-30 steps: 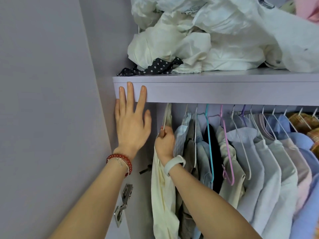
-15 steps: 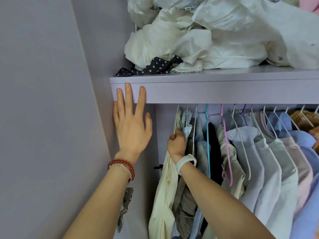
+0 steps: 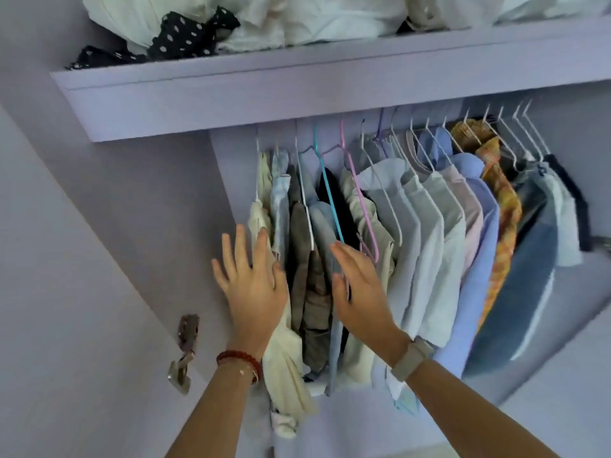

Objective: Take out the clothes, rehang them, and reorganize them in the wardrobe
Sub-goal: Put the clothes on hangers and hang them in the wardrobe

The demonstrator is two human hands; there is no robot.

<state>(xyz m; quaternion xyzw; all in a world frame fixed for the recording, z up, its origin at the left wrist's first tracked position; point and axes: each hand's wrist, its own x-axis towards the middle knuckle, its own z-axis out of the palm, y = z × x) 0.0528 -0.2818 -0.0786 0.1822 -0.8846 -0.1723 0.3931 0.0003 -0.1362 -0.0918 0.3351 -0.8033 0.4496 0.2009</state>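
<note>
Several garments hang on thin hangers in a row under the lilac shelf (image 3: pixel 231 94). At the far left hangs a cream garment (image 3: pixel 284 358), then a brown one (image 3: pixel 310 292), pale blue shirts (image 3: pixel 426 226) and an orange patterned one (image 3: pixel 502 206). My left hand (image 3: pixel 251 282), with a red bead bracelet, lies flat with straight fingers against the cream garment. My right hand (image 3: pixel 360 285), with a pale wristband, is flat too, its fingers among the clothes beside a teal hanger (image 3: pixel 329 196) and a pink hanger (image 3: pixel 360 200). Neither hand holds anything.
White crumpled clothes (image 3: pixel 297 18) and a black polka-dot cloth (image 3: pixel 185 38) are piled on the shelf above. The open wardrobe door (image 3: pixel 66 292) stands at the left with metal hinges (image 3: pixel 185 352). Denim and dark garments (image 3: pixel 535 242) hang at the right.
My left hand came down off the shelf edge to the cream garment. My right hand let go of the hanger hook and opened flat, lower among the clothes. The view tilted.
</note>
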